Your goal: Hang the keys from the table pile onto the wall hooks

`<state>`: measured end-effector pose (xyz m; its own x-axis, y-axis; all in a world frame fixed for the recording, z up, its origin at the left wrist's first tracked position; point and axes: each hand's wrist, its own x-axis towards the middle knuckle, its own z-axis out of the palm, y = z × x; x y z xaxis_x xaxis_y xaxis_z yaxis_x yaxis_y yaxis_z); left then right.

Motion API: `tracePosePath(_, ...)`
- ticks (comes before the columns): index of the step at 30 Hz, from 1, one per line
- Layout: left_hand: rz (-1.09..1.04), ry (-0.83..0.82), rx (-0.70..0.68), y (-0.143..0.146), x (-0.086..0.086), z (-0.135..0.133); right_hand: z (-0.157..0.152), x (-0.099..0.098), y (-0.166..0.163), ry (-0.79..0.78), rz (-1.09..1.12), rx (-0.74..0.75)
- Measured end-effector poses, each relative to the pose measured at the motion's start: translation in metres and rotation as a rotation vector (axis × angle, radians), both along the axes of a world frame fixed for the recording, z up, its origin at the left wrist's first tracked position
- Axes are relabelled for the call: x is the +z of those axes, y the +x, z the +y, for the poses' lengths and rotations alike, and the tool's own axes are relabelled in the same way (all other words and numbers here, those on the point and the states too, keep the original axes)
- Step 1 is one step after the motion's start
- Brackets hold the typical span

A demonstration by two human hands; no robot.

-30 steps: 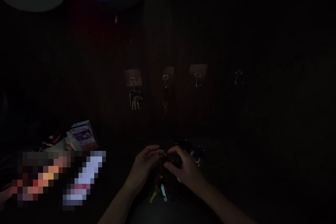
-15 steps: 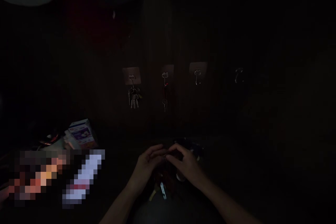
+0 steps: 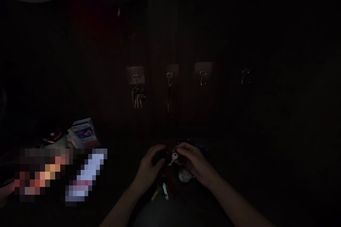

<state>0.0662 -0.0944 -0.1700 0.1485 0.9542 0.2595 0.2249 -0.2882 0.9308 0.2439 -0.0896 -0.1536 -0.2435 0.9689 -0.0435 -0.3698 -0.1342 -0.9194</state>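
The hands have drawn slightly apart, the left hand (image 3: 148, 169) sinking back and the right hand (image 3: 195, 163) shifting rightward. Between them a silver key (image 3: 174, 158) now shows, its blade tilted down to the left. A whitish rounded fob (image 3: 184, 175) has come into clearer view just below the right hand.
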Motion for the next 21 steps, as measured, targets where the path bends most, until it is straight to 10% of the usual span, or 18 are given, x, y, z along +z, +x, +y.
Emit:
tracePosePath(10,0.089,-0.068,-0.172,0.006,-0.004,-0.007,-0.014,0.016,0.002,0.054,0.122,0.199)
tracePosePath(21,-0.068,-0.055,0.099,-0.006,0.015,-0.003,-0.001,0.029,0.016,0.075,0.25,0.014)
